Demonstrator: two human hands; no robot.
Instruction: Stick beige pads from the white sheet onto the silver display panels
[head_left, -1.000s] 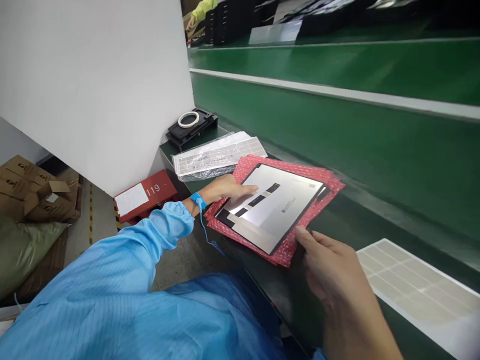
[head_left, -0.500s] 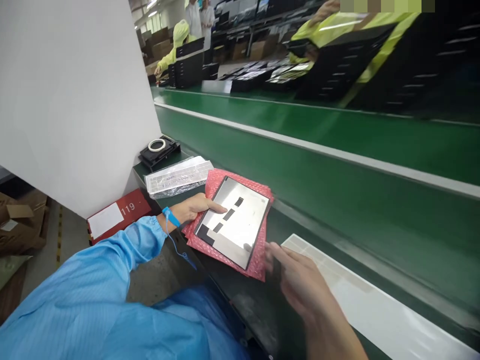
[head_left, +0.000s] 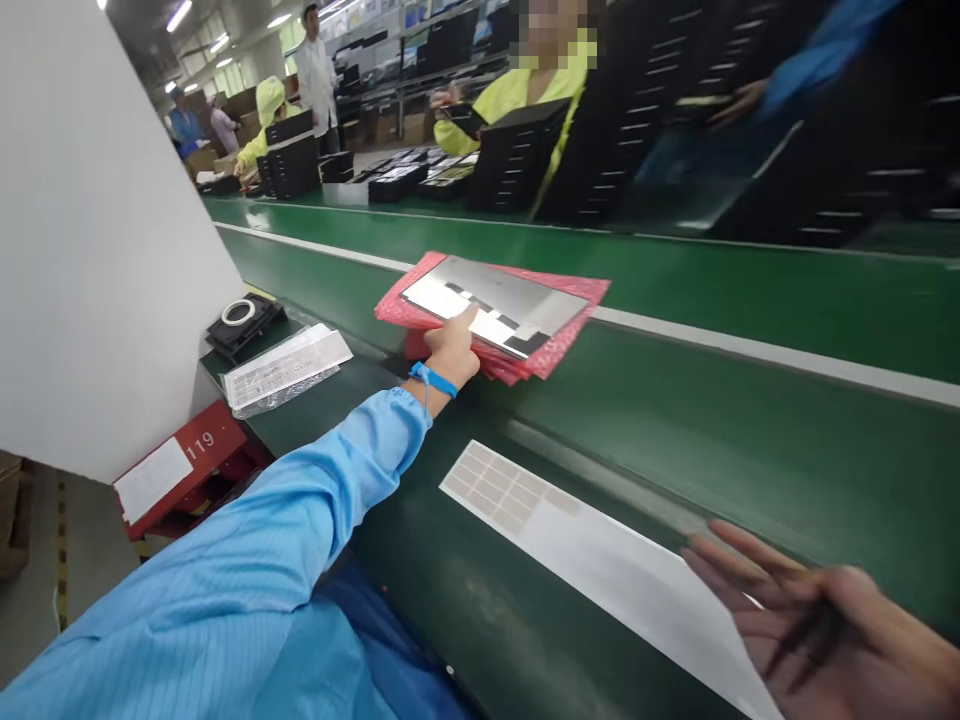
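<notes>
My left hand (head_left: 454,350), with a blue wrist strap (head_left: 435,381), grips the near edge of pink bubble wrap (head_left: 585,300), thumb on top. On the wrap lies a thin silver-backed screen panel (head_left: 517,285) with black patches along its near side. Wrap and panel are held tilted over the green conveyor belt. My right hand (head_left: 810,620) is at the lower right, palm partly turned up, fingers spread. A dark streak on its palm is too blurred to make out. Its fingertips are by a long white label sheet (head_left: 600,560) with rows of pale stickers at one end.
A green conveyor (head_left: 750,430) with a white divider strip (head_left: 697,340) runs across. At left are bagged label sheets (head_left: 289,365), a black fixture with a white ring (head_left: 238,313), a red box (head_left: 180,470) and a white panel (head_left: 97,250). Co-workers sit behind black trays (head_left: 517,155).
My left hand has carried the wrapped panel forward and over the conveyor, turning it. My right hand has moved away from the panel to the lower right, fingers spreading. The view has shifted right.
</notes>
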